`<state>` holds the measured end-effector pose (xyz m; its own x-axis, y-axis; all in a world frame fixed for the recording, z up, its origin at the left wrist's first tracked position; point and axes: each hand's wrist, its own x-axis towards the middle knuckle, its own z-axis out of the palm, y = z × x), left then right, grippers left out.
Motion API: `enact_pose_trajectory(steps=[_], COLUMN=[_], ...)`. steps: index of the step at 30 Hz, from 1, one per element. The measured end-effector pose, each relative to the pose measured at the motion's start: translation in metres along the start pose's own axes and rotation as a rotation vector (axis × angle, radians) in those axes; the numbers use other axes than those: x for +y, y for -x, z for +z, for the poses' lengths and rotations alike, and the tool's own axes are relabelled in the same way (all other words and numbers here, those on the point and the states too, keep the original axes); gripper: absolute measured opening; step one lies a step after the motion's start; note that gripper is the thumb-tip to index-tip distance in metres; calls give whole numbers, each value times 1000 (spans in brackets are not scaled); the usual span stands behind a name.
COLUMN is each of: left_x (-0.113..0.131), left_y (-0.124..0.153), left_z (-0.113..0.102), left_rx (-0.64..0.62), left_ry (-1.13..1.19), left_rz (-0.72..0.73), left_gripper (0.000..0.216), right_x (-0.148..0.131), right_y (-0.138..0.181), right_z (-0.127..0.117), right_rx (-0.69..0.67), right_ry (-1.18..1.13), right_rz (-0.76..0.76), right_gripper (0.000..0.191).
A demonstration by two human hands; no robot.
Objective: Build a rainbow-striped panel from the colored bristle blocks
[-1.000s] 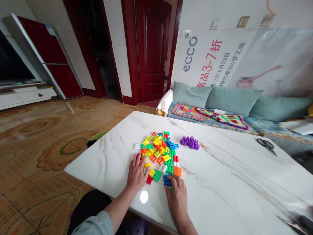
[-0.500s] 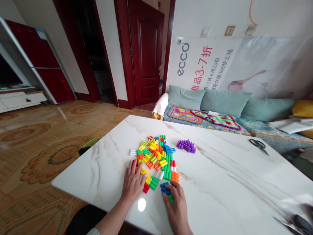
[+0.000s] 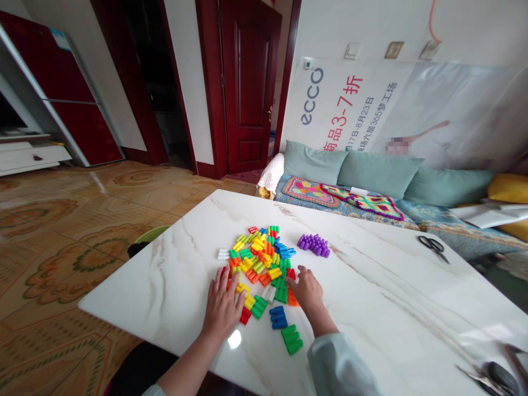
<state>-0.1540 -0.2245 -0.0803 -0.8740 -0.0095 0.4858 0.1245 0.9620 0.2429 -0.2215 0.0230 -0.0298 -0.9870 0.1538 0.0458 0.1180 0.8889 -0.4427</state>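
My left hand (image 3: 223, 305) rests palm down at the left side of a loose pile of plastic building blocks, its fingers spread over some red and yellow pieces. My right hand (image 3: 308, 290) is at the pile's right edge, thumb and fingers apart, partly covering red blocks (image 3: 291, 273) and orange blocks (image 3: 293, 297). Blue blocks (image 3: 278, 318) and green blocks (image 3: 292, 340) lie on the table below it. Between the hands are a white block (image 3: 269, 293), yellow blocks (image 3: 249, 302) and another green group (image 3: 259, 307). Farther back, yellow blocks (image 3: 258, 242) lie among mixed colours.
A cluster of purple blocks (image 3: 314, 245) stands apart behind the pile on the white marbled table (image 3: 371, 308). Black scissors (image 3: 433, 246) lie near the far right edge. Another dark-handled tool (image 3: 500, 376) is at the near right corner. A sofa with cushions (image 3: 379, 170) stands beyond.
My right hand has moved away from the blue and green blocks, forward and right to the red and orange ones. My left hand stays nearly in place. The view has shifted slightly.
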Motion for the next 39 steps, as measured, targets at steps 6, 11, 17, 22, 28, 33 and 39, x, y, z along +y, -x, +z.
enact_pose_trajectory(steps=[6, 11, 17, 22, 28, 33, 39], left_x=[1, 4, 5, 5, 6, 5, 6], left_y=[-1, -1, -2, -2, -2, -2, -2], left_z=[-2, -4, -7, -7, -7, -8, -11], left_rx=[-25, -15, -33, -36, -38, -48, -55], left_ry=[-13, 5, 4, 18, -21, -55, -52], left_rz=[-6, -20, -35, -37, -29, -22, -29], left_gripper=[51, 50, 49, 49, 49, 50, 50], right_x=[-9, -5, -11, -15, -18, -45, -52], right_y=[-25, -19, 15, 33, 29, 21, 16], right_z=[2, -4, -8, -7, 0, -1, -21], right_rx=[-80, -56, -81, -55, -2, 12, -83], right_ry=[-66, -259, -879, -1215, -1038, -953, -870], right_rz=[110, 127, 197, 213, 180, 92, -93], right_gripper=[22, 12, 27, 41, 48, 50, 53])
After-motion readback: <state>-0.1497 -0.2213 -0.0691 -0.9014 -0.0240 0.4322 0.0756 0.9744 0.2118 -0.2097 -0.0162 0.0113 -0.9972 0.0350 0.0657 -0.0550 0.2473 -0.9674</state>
